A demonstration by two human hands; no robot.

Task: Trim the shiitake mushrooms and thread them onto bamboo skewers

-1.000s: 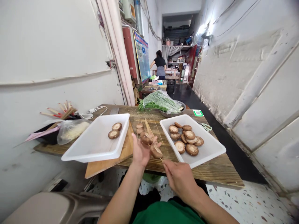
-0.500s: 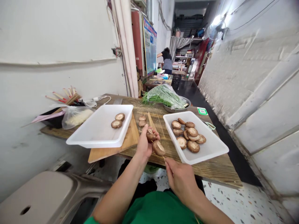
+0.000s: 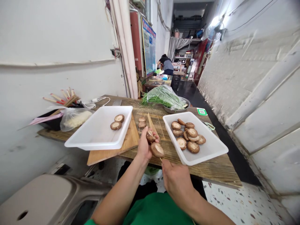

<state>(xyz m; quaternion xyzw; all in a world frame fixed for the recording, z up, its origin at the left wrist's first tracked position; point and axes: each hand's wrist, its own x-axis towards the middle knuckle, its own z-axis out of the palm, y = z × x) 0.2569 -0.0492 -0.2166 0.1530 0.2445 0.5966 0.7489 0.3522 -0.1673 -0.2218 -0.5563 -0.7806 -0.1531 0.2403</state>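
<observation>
My left hand (image 3: 144,146) is closed around a brown shiitake mushroom (image 3: 150,136). A second shiitake mushroom (image 3: 157,150), pale stem side up, sits just below it on a thin bamboo skewer (image 3: 161,159). The lower end of that skewer is pinched in the fingers of my right hand (image 3: 177,175). Past my left hand, two more mushrooms (image 3: 142,122) lie on the wooden table (image 3: 201,168) beside a bundle of bamboo skewers (image 3: 152,123). How far the skewer reaches into the upper mushroom is hidden.
A white tray (image 3: 93,142) on a cutting board (image 3: 110,155) holds two mushrooms at left. Several mushrooms lie in the right tray (image 3: 211,153). Bagged green chives (image 3: 161,96) rest in a metal bowl (image 3: 177,110). A stool (image 3: 39,197) stands lower left; a person (image 3: 167,64) bends far back.
My right hand has shifted slightly left, and the lower mushroom has moved a little up and left with the skewer. The person in the back has bent lower.
</observation>
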